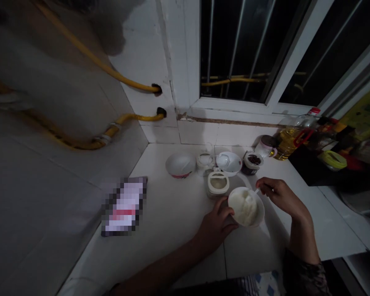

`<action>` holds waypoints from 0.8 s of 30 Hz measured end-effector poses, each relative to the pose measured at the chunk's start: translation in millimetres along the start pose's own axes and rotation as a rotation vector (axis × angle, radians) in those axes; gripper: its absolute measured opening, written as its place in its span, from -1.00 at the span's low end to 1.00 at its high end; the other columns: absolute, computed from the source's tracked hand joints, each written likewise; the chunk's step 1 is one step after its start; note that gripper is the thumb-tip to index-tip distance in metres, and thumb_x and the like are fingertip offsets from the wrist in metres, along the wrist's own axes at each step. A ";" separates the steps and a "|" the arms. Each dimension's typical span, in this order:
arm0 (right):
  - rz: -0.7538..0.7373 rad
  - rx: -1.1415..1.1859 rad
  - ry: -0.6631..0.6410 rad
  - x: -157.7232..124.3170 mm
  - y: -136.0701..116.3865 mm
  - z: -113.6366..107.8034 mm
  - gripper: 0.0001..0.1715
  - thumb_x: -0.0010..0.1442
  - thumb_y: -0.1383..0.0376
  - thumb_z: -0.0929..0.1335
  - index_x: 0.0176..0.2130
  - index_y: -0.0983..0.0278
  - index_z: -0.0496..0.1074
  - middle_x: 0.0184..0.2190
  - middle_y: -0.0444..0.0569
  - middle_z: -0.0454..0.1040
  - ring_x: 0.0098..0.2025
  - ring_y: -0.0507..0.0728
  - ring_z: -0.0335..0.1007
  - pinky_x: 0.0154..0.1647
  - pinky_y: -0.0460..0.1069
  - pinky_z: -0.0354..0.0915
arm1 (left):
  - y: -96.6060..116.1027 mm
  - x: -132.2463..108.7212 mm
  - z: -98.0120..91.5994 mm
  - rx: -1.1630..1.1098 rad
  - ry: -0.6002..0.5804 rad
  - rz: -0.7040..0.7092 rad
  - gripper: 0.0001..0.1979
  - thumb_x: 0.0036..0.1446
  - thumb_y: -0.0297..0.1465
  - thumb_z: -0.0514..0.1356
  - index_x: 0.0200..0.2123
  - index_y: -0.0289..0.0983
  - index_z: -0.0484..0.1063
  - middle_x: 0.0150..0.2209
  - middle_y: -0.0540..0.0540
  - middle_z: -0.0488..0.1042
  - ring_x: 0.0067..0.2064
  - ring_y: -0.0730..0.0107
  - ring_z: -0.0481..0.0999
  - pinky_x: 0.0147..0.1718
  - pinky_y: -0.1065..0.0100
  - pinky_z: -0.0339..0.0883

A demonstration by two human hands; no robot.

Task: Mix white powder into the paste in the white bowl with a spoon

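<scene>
Near the counter's front, a white bowl (pixel 261 211) holds a pale, off-white mass whose kind I cannot make out. My left hand (pixel 215 225) grips the bowl's left rim, fingers and thumb closed against it. At the bowl's upper right, my right hand (pixel 280 195) pinches the handle of a white spoon (pixel 257 191); the spoon's bowl end dips into the pale contents. Just behind the bowl stands a square clear jar (pixel 218 183) with a white-framed lid. A jar of dark red-brown contents (pixel 252 163) is beyond my right hand.
Behind are a wide bowl (pixel 180 164), a smaller bowl (pixel 229 163) and another clear jar (pixel 205 163). A phone-like slab with a blurred screen (pixel 125 206) lies left. An oil bottle (pixel 285 142) and other containers crowd the right. Yellow pipes (pixel 111 133) run along the left wall.
</scene>
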State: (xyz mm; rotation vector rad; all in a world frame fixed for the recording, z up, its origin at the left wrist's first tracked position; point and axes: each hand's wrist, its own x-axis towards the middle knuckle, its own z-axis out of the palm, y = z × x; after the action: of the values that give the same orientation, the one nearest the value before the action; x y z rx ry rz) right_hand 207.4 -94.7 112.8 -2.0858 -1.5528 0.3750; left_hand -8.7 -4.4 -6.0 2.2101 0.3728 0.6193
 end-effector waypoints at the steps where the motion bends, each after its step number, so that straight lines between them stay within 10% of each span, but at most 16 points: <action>1: 0.011 -0.037 -0.036 -0.9 1.3 0.3 -0.77 0.16 0.34 0.21 -0.36 0.24 0.44 -0.51 -0.11 0.43 -0.46 0.06 0.34 -0.38 -0.08 0.19 | -0.4 0.0 0.2 0.000 0.002 0.003 -0.70 0.04 -0.44 0.30 -0.16 -0.18 0.30 0.15 -0.16 0.16 -0.07 0.24 0.47 -0.13 0.22 0.44; 8: 0.072 0.124 -0.351 1.4 5.1 16.0 -0.75 0.12 0.32 0.20 -0.41 0.27 0.44 -0.60 -0.15 0.35 -0.50 0.04 0.27 -0.42 -0.09 0.17 | 0.5 -0.1 -1.5 0.008 0.019 0.023 -0.76 0.10 -0.41 0.26 -0.17 -0.17 0.30 0.15 -0.16 0.16 -0.06 0.24 0.47 -0.15 0.22 0.45; 24: 0.299 0.586 -0.186 5.6 20.6 16.2 -0.77 -0.03 0.22 0.31 -0.44 0.34 0.46 -0.70 -0.19 0.30 -0.66 -0.06 0.02 -0.64 -0.12 -0.07 | 4.0 -0.4 -4.7 0.004 0.006 0.014 -0.79 0.12 -0.41 0.24 -0.18 -0.18 0.29 0.14 -0.18 0.18 -0.13 0.28 0.50 -0.17 0.22 0.46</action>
State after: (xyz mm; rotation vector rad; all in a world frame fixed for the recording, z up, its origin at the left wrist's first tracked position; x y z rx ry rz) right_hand 217.7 -90.1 88.5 -1.8359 -1.0423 1.0220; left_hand -11.4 -4.2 -0.5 2.2172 0.3625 0.6337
